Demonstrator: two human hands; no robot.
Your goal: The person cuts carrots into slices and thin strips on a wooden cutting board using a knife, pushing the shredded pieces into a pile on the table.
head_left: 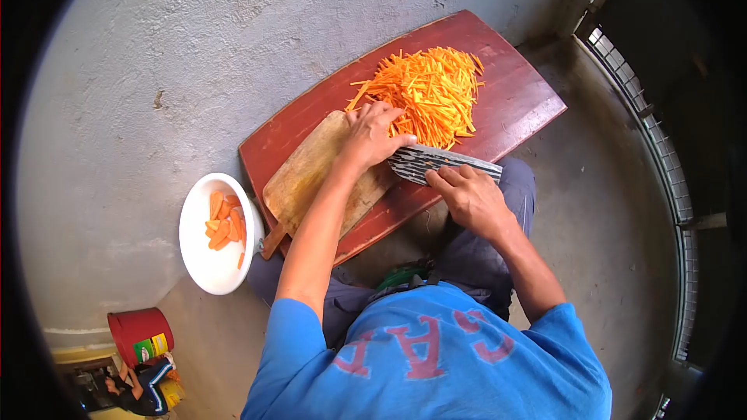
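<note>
My left hand (375,138) lies over the far end of a wooden cutting board (299,163), at the edge of a heap of carrot strips (434,93). Its fingers are spread, with the thumb stretched out at the end of a knife (440,162). My right hand (473,201) is closed on the knife, fingers against its broad, dark-and-light patterned blade; the handle is hidden. The blade lies along the near side of the heap, close to the board's edge. Carrot strips and board rest on a low red table (513,85).
A white bowl (214,264) with larger carrot pieces (224,222) stands left of the board's handle. A rough wall (194,54) runs behind the table. At lower left are a red bucket (128,334) and another person (140,389). A barred metal frame (661,140) is on the right.
</note>
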